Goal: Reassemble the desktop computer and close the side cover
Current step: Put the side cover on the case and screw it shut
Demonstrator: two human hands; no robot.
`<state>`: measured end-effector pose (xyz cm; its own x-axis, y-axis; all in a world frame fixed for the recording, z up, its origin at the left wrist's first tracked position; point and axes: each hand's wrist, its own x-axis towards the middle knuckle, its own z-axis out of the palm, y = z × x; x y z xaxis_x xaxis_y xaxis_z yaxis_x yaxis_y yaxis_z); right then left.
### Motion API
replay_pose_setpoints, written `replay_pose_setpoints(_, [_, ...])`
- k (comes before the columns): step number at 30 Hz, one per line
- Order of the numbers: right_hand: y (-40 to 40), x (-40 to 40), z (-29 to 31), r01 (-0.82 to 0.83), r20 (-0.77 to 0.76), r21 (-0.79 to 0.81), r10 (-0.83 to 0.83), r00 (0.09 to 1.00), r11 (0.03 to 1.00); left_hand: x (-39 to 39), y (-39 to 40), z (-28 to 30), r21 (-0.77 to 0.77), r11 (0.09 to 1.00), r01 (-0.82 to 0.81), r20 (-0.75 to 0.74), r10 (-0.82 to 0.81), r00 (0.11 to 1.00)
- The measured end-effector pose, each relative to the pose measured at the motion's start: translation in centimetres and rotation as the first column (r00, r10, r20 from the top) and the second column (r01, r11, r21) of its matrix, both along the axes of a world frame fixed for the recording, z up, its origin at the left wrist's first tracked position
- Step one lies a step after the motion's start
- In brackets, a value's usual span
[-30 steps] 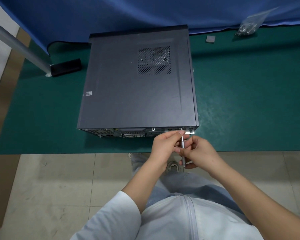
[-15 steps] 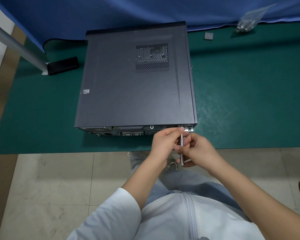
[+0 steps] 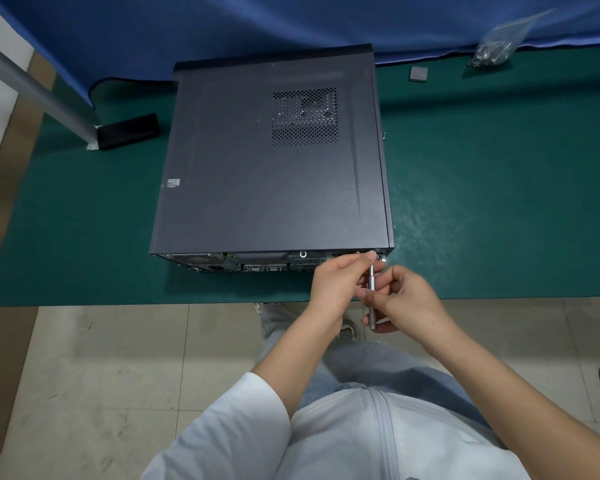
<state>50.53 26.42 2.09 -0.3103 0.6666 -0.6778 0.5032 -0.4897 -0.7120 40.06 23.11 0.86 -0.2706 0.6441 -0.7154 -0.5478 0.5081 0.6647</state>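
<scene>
1. The computer (image 3: 271, 161) lies on its side on the green mat (image 3: 499, 202), its rear panel facing the person; the side cover (image 3: 243, 209) sits closed on top, with a vent grille (image 3: 305, 116) toward the far right.
2. The right hand (image 3: 407, 301) has its fingers curled round a slim metal screwdriver (image 3: 372, 296); the shaft points up toward the right rear corner of the computer, its tip at the corner's edge.
3. The left hand (image 3: 338, 280) pinches the upper part of the screwdriver near the tip, thumb and fingers closed on it; whether a screw sits at the tip cannot be told.
4. Well apart on the far right of the mat lie a clear bag of small parts (image 3: 496, 50) and a small grey square (image 3: 418, 74); a black block (image 3: 128, 131) lies left of the computer beside a metal pole (image 3: 35, 88); a blue cloth (image 3: 222, 26) hangs behind.
</scene>
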Motion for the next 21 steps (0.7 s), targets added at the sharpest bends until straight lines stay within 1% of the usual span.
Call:
replay_pose_setpoints(7, [0.08,0.09,0.17,0.013,0.004,-0.001,-0.013,1.000,1.000,0.31,0.16,-0.14,0.003,1.000,-0.004,0.022,0.004,1.000])
replay_pose_setpoints(14, [-0.05,0.23,0.50,0.007,-0.028,-0.016,-0.007,1.000,1.000,-0.12,-0.06,-0.31,0.021,0.997,0.079,0.044,-0.080,0.996])
replay_pose_setpoints(21, [0.01,0.25,0.74,-0.038,-0.042,-0.012,0.037,0.998,0.999,-0.02,0.13,-0.48,0.007,0.999,0.039,0.012,-0.039,0.999])
